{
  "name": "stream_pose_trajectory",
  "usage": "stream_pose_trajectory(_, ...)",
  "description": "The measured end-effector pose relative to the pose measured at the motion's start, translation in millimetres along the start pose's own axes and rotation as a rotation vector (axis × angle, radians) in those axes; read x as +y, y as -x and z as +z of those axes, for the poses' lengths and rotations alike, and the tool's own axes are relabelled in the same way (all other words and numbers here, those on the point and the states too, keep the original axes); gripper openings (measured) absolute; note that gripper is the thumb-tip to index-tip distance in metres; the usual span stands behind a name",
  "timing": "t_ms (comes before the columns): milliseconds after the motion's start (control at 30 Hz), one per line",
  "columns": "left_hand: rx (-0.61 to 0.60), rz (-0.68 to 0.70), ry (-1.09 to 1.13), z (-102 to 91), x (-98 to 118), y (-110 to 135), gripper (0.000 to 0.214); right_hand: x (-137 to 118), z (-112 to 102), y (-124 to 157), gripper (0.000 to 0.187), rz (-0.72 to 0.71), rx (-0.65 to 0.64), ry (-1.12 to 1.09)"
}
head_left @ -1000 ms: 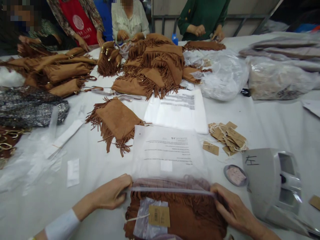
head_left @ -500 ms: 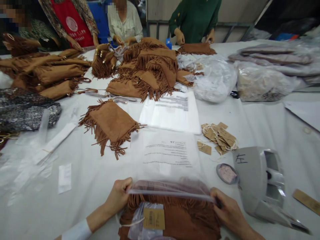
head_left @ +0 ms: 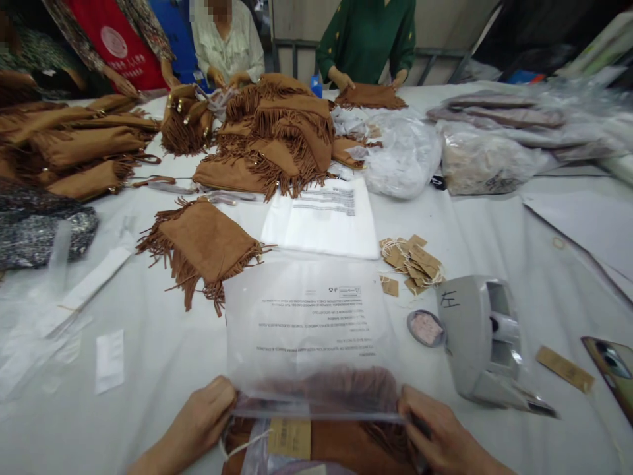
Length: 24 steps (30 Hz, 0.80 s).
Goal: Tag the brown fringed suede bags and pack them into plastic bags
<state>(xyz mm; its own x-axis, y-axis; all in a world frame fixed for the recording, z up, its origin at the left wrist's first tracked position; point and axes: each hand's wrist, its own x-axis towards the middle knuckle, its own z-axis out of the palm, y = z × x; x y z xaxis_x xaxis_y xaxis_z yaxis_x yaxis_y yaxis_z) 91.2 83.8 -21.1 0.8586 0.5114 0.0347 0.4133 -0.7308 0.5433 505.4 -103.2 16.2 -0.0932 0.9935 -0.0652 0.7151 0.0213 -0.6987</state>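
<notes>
My left hand (head_left: 210, 409) grips the left corner of the mouth of a clear printed plastic bag (head_left: 316, 310). At the opposite corner my right hand (head_left: 432, 419) is closed on the same edge. A brown fringed suede bag (head_left: 356, 448) lies partly inside the plastic, its far end showing through the film. Its near part sticks out toward me, with a kraft paper tag (head_left: 289, 439) on a white string on top. Farther off, another fringed suede bag (head_left: 212, 237) lies flat on the white table. Behind the plastic bag rests a stack of white printed bags (head_left: 321, 221).
Kraft tags (head_left: 413, 264) lie in a heap beside a grey tape dispenser (head_left: 479, 336) and a small round dish (head_left: 426, 328). At the right edge is a phone (head_left: 610, 369). Fringed bags (head_left: 287, 125) are piled at the back, where co-workers stand, one in green (head_left: 368, 39).
Both hands have drawn the plastic bag's mouth nearer to me, covering more of the suede bag and part of its tag. The view has shifted slightly right.
</notes>
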Motion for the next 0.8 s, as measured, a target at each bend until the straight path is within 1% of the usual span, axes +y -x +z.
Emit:
stream_pose_trajectory(100, 0.007, 0.059, -0.122, -7.0, -9.7, -16.9, 0.020, 4.8, -9.6, -16.6, 0.017, -0.062, -0.011, 0.039)
stream_pose_trajectory(200, 0.009, 0.115, -0.177, -11.9, -16.8, -33.2, 0.024, 11.0, -17.1, -31.7, 0.018, -0.130, -0.028, 0.058)
stream_pose_trajectory(267, 0.053, 0.115, -0.169, -10.0, -17.8, -41.5, 0.026, 16.6, -13.8, -36.8, 0.017, -0.118, 0.012, 0.039)
stream_pose_trajectory(300, 0.091, 0.098, -0.156, -7.7, -17.0, -45.2, 0.027, 19.6, -9.4, -38.1, 0.016, -0.099, 0.051, 0.025)
stream_pose_trajectory(333, 0.129, 0.071, -0.134, -4.7, -15.5, -48.7, 0.027, 22.6, -3.7, -38.8, 0.014, -0.082, 0.102, 0.013)
stream_pose_trajectory(400, 0.191, -0.030, -0.060, 2.5, -10.4, -55.0, 0.025, 26.6, 9.1, -39.1, 0.014, -0.050, 0.220, 0.007)
stream_pose_trajectory(500, 0.221, -0.221, 0.068, 13.2, 1.0, -59.9, 0.027, 24.2, 23.0, -38.2, 0.016, 0.054, 0.364, 0.035)
stream_pose_trajectory(600, 0.180, -0.431, 0.285, 18.1, 12.5, -55.3, 0.035, 14.9, 23.8, -34.9, 0.023, 0.161, 0.405, 0.061)
stream_pose_trajectory(633, 0.169, -0.480, 0.341, 17.3, 15.1, -51.7, 0.036, 11.9, 21.5, -33.2, 0.025, 0.170, 0.400, 0.069)
stream_pose_trajectory(667, 0.174, -0.500, 0.362, 15.1, 16.7, -47.4, 0.037, 9.6, 18.4, -31.2, 0.026, 0.169, 0.389, 0.074)
stream_pose_trajectory(700, 0.195, -0.480, 0.341, 11.8, 17.2, -42.6, 0.036, 8.1, 15.0, -28.7, 0.027, 0.161, 0.365, 0.075)
stream_pose_trajectory(733, 0.219, -0.426, 0.301, 7.7, 16.7, -37.2, 0.035, 7.1, 11.5, -25.6, 0.026, 0.141, 0.335, 0.073)
stream_pose_trajectory(800, 0.230, -0.244, 0.226, -0.3, 13.4, -25.3, 0.031, 5.8, 5.8, -17.5, 0.021, 0.073, 0.265, 0.060)
